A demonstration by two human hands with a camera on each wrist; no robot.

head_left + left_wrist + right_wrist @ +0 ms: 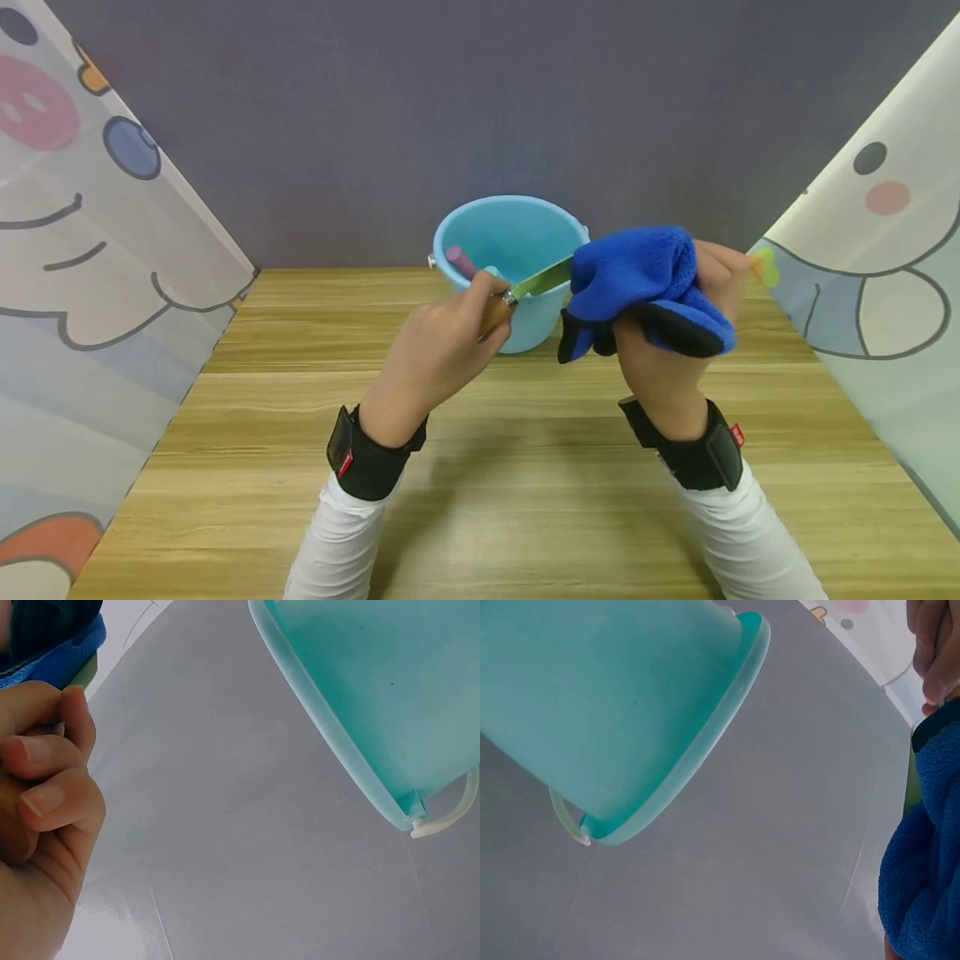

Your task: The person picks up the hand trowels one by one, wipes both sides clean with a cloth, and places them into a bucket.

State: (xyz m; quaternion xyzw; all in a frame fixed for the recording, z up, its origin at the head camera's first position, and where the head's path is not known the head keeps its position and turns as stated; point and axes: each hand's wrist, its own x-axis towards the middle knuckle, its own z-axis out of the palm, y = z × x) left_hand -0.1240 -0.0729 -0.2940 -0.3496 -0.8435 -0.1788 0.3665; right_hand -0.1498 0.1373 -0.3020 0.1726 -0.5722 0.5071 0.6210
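In the head view my left hand [442,342] grips the wooden handle of a small garden tool [543,277] with a metal collar and a green blade. The blade points up and to the right, its far end hidden under a blue cloth [630,271] with black edging. My right hand [667,379] holds this cloth bunched around the blade. Behind the tool stands a light blue bucket [536,321]. The left wrist view shows my fingers [64,799] curled round the handle. Cloth and a sliver of green blade show at the edge of the right wrist view.
Inside the bucket a purple stick-like end [461,261] leans on the near left wall. The wooden table [300,392] meets a grey backdrop [337,150], with cartoon-printed panels [90,233] at both sides. A yellow-green shape [767,268] shows just beyond my right hand.
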